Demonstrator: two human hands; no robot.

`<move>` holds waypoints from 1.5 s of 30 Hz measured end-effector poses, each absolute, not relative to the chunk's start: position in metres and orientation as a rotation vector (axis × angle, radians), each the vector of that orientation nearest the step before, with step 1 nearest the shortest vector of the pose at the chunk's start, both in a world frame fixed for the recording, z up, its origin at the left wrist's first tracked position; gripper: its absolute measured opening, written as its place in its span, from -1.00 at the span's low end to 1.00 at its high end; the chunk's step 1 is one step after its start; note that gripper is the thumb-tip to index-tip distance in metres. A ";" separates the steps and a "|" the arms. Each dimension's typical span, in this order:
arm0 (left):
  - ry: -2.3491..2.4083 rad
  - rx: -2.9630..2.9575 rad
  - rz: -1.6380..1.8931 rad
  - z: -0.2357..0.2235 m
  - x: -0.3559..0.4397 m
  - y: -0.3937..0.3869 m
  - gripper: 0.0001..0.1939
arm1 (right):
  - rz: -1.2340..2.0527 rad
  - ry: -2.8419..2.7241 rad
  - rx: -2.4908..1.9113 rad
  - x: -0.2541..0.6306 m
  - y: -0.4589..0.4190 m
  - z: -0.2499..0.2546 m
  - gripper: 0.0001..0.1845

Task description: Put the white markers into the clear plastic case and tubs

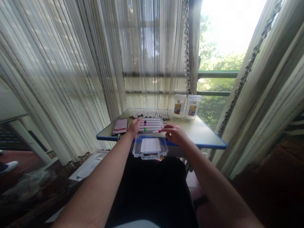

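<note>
Nearest to us, a clear plastic case (pixel 138 148) lies open at the near edge of the surface (pixel 204 135), its lid (pixel 164 148) jutting out above the lap, a white insert (pixel 150 145) inside. Just beyond, the right hand (pixel 163 129) has thumb and fingers pinched on a red-ended marker (pixel 156 131), over the case's right side. It looks light, stiff and smooth, perhaps a little slippery; the middle of the barrel should give the surest hold. And the left hand (pixel 135 126), half curled at the case's left end; whether it grips, I can't tell. Capped markers (pixel 152 127) lie in rows there, purple, green and black showing. Left of them, a phone (pixel 120 126), its screen text unreadable. Farther, loose markers (pixel 152 113) line up; behind right, two clear boxes (pixel 193 109) wear colourful labels, too small to read.
</note>
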State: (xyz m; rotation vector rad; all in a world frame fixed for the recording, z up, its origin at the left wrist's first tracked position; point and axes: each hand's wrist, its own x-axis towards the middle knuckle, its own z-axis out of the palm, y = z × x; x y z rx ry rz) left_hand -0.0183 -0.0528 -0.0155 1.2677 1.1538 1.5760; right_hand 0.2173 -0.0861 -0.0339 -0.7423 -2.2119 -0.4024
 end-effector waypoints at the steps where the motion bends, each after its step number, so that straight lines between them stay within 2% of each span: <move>1: 1.157 1.269 1.579 -0.015 -0.018 -0.053 -0.60 | -0.399 -2.215 -0.730 0.217 -0.086 -0.033 -0.61; 5: 1.156 1.263 1.582 -0.015 -0.018 -0.054 -0.59 | -0.364 -2.217 -0.666 0.216 -0.085 -0.033 -0.62; 11: 1.177 1.269 1.574 -0.016 -0.019 -0.053 -0.56 | -0.270 -2.164 -0.607 0.215 -0.080 -0.035 -0.77; 21: 1.168 1.302 1.569 -0.016 -0.021 -0.052 -0.55 | -0.266 -2.192 -0.635 0.216 -0.083 -0.033 -0.69; 37: 1.144 1.265 1.571 -0.015 -0.019 -0.053 -0.66 | -0.255 -2.193 -0.661 0.216 -0.084 -0.032 -0.67; 45: 1.161 1.269 1.542 -0.014 -0.019 -0.054 -0.60 | -0.228 -2.213 -0.679 0.216 -0.084 -0.033 -0.64</move>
